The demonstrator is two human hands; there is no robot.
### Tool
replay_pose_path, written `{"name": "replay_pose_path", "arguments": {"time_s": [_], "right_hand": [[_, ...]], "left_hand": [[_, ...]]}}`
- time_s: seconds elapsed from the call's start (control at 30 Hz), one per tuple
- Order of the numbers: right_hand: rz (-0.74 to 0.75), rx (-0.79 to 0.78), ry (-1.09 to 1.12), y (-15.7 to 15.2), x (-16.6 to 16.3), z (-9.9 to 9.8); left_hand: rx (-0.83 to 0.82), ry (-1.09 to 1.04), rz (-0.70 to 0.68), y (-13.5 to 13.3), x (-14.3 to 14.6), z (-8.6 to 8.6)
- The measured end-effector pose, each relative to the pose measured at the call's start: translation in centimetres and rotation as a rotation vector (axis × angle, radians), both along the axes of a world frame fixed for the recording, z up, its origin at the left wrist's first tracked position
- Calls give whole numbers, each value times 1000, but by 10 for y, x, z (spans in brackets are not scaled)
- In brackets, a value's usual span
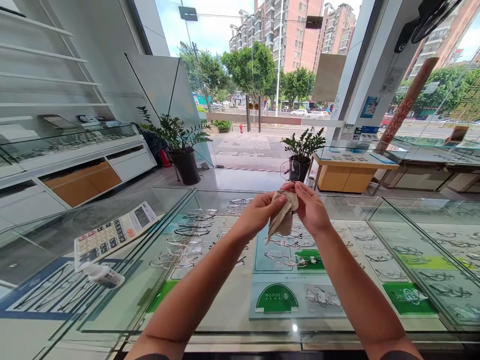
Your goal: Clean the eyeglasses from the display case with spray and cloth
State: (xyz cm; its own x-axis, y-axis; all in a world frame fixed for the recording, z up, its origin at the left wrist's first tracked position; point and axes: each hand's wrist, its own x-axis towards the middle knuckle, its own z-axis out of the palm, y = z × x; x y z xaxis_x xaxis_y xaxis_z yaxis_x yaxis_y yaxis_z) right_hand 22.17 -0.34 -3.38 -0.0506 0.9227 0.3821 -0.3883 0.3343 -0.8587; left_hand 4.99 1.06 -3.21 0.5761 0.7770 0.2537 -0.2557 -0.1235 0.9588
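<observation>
My left hand is closed around a beige cleaning cloth with a zigzag edge, which hangs down from the fingers. My right hand meets it from the other side, its fingers pinched on a pair of thin-rimmed eyeglasses. One clear lens rises above the fingertips; the rest is hidden by the cloth and fingers. Both hands are held above a glass display counter, where several eyeglasses lie in rows.
On the counter's left lie a white calculator and a tipped white bottle, near a blue-bordered tray of eyeglasses. Potted plants flank the glass door beyond. Another display counter runs along the left wall.
</observation>
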Motion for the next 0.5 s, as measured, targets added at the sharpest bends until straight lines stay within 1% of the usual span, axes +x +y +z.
{"name": "replay_pose_path", "arguments": {"time_s": [0.27, 0.43, 0.5], "right_hand": [[-32, -20, 13, 0, -1, 0], [-53, -33, 4, -1, -3, 1], [-80, -32, 12, -1, -8, -2]], "left_hand": [[27, 50, -3, -4, 0, 2], [72, 35, 32, -6, 3, 3], [92, -3, 78, -8, 8, 1]]}}
